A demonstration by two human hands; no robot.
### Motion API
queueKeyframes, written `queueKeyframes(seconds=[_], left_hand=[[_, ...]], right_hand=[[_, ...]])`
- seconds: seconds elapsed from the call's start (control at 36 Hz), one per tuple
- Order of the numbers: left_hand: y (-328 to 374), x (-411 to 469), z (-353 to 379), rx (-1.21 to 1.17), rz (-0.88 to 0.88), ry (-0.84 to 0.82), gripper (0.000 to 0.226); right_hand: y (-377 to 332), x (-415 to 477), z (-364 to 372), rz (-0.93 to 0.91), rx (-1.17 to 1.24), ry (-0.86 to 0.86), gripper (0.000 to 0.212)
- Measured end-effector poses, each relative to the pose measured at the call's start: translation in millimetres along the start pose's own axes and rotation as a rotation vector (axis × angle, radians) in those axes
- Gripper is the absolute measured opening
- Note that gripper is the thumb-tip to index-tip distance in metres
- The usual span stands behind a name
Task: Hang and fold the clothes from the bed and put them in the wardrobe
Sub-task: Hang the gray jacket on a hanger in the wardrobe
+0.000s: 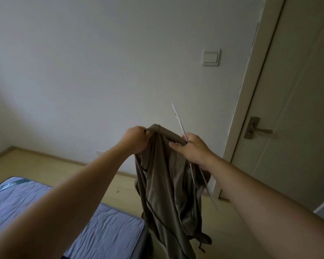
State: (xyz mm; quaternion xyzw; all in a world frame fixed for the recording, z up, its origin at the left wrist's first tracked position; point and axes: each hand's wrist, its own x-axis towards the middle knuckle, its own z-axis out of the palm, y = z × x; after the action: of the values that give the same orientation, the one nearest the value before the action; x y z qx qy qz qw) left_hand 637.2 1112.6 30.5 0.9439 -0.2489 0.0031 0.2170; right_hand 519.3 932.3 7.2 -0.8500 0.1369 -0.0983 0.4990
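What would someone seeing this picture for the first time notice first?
First, the olive-brown garment hanging mid-frame, its top edge gripped by the left hand and the right hand. The right hand also holds a thin white hanger. Then the blue quilted mattress at lower left and the closed door at right.

the room around me: wall, switch, door, floor

ahead of me is a plain pale wall (101,71) with a white rocker light switch (211,57) mounted near its right end, just beside the cream door frame (251,90). to my right the door (297,109) is a flat pale panel, sitting closed in that frame, with a metal door handle (258,130) on a long backplate, its lever pointing right. below me a light wooden floor (64,169) meets the wall along a low skirting board (64,158) of the same tone.
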Motion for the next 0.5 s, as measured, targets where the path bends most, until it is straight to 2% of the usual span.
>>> queueKeyframes(seconds=[0.14, 0.22, 0.31, 0.42, 0.5], left_hand=[[-22, 4, 27, -0.081, 0.044, -0.127, 0.045], [-28, 3, 39, 0.05, 0.165, -0.214, 0.055], [-29, 3, 62, 0.172, 0.266, -0.138, 0.028], [-29, 4, 90, 0.092, 0.141, -0.102, 0.02], [-33, 5, 112, 0.037, -0.034, -0.11, 0.014]], right_hand=[[-17, 10, -19, -0.018, -0.051, 0.076, 0.042], [-21, 14, -38, 0.001, -0.038, 0.135, 0.047], [-23, 13, -54, 0.007, -0.051, 0.136, 0.044], [-24, 6, -71, -0.004, -0.067, 0.182, 0.047], [-24, -4, -91, -0.007, -0.065, 0.208, 0.048]])
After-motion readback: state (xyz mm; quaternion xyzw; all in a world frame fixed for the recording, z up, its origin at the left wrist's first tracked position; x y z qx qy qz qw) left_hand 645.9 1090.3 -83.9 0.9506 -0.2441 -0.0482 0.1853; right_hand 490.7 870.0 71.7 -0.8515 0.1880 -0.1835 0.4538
